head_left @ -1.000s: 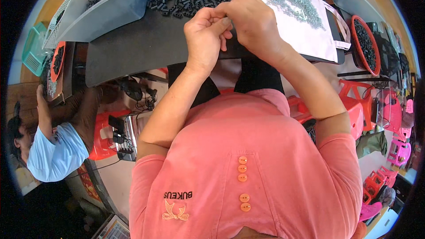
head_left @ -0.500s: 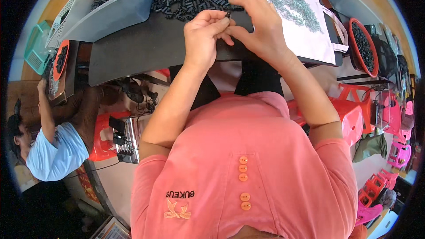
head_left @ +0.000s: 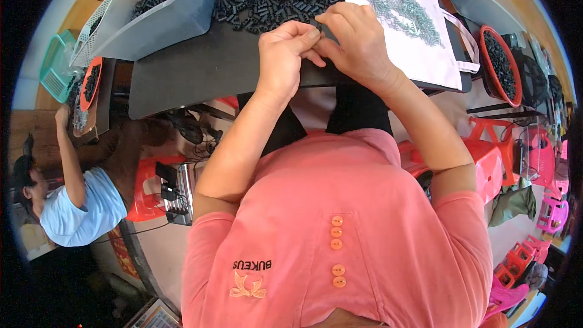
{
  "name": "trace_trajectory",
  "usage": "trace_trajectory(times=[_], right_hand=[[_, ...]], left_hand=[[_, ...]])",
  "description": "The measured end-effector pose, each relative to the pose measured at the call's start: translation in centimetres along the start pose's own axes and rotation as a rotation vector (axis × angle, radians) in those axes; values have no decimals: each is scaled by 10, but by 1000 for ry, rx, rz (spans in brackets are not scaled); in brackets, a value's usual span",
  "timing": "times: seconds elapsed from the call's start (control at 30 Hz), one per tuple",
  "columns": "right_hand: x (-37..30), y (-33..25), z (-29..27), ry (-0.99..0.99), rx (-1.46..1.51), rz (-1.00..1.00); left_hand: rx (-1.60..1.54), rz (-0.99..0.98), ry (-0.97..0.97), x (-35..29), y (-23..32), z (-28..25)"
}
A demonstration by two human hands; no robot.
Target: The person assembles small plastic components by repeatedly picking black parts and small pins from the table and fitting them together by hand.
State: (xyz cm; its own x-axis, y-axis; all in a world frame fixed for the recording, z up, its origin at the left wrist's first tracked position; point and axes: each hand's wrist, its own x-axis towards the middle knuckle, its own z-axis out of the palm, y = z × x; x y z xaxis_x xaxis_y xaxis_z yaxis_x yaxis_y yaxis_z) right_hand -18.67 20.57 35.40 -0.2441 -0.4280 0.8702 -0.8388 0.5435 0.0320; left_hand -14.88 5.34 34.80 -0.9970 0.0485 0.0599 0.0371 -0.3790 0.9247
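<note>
Above the near edge of the black table (head_left: 176, 82), my two hands meet at the fingertips. My left hand (head_left: 280, 58) is closed in a pinch, with a small black plastic part between thumb and forefinger, now almost wholly hidden by the fingers. The thumb and curled fingers of my right hand (head_left: 358, 42) close in at the same spot; what they grip is too small to make out. Beyond the hands lies a loose heap of short black plastic parts (head_left: 273, 3). Small clear or silvery pieces (head_left: 404, 15) are spread on a pale cloth bag (head_left: 419, 61) to the right.
A translucent bin (head_left: 164, 36) of black parts stands at the left, near a green basket (head_left: 57, 67). A red basin (head_left: 516, 79) of black parts sits at the right. A co-worker in a light blue shirt (head_left: 85, 206) reaches toward an orange tray (head_left: 91, 82). Red stools (head_left: 483, 158) stand behind.
My right hand's fingers have come down and closed toward my left fingertips, covering the black part that showed before. The view has shifted slightly; the co-worker's arm has moved a little.
</note>
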Motion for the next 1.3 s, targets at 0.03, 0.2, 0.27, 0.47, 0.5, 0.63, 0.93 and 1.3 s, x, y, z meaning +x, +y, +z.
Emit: trace_trajectory(times=[0.03, 0.2, 0.27, 0.47, 0.5, 0.63, 0.93, 1.3], right_hand=[[1, -1, 1, 8, 3, -3], [1, -10, 6, 31, -9, 10], [-1, -14, 1, -35, 9, 35], [0, -12, 6, -9, 43, 33], [-1, -9, 5, -33, 86, 92], [25, -9, -31, -67, 246, 283], [-21, 47, -71, 280, 345, 628], [-48, 58, -52, 353, 238, 673]], left_hand=[[61, 1, 26, -2, 2, 1], [25, 30, 124, -5, -1, 10], [-19, 32, 128, -6, 0, 10], [0, 4, 79, -4, 4, 7], [28, 12, 67, -5, 9, 10], [482, 325, 152, -3, 84, -3], [1895, 1220, 363, 78, 187, -109], [913, 596, -574, -20, 144, 44]])
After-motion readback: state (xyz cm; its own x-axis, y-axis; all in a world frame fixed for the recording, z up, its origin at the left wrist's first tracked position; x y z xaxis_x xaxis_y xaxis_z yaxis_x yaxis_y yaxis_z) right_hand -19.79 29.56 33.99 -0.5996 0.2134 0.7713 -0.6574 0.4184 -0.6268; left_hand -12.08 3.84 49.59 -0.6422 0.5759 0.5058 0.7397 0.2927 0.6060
